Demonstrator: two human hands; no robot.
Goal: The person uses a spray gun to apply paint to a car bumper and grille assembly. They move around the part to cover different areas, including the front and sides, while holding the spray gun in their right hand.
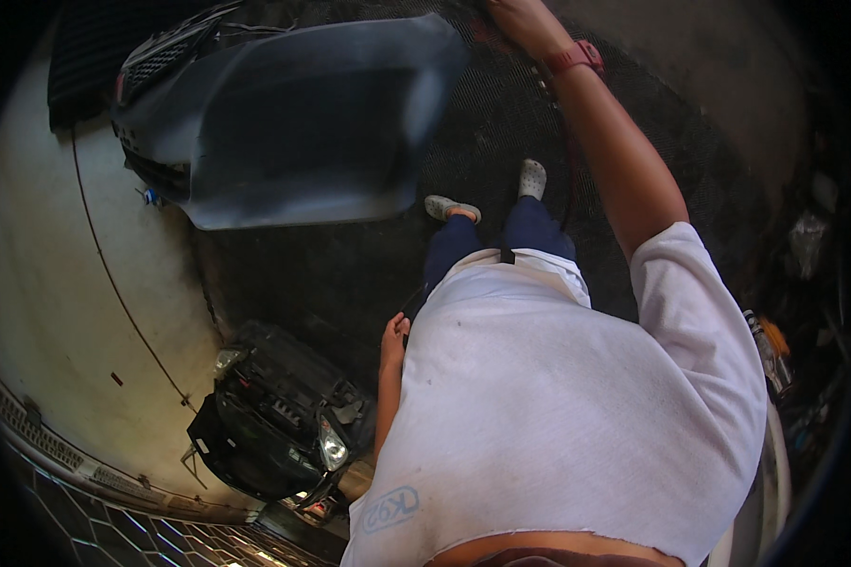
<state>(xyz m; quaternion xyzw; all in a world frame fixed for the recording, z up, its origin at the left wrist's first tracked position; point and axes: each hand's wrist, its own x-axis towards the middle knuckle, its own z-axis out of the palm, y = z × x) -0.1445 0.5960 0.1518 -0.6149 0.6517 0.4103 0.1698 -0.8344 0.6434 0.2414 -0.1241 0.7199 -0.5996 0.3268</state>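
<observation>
My right arm reaches far forward, with a red watch on the wrist. The top edge of the head view cuts off my right hand, which looks closed round something I cannot make out. Beneath the wrist a metallic fitting shows, and a thin dark reddish hose runs down toward my leg. Ahead and to the left is a large dark grey car body panel, blurred and glossy along its edges. Low beside my left hip is my left hand, its fingers curled near a thin dark line; what they hold is unclear.
A dark car front with headlights and an exposed engine bay stands at left. A pale wall with a cable runs along that side. Dark textured flooring lies underfoot. At right is clutter, partly in shadow.
</observation>
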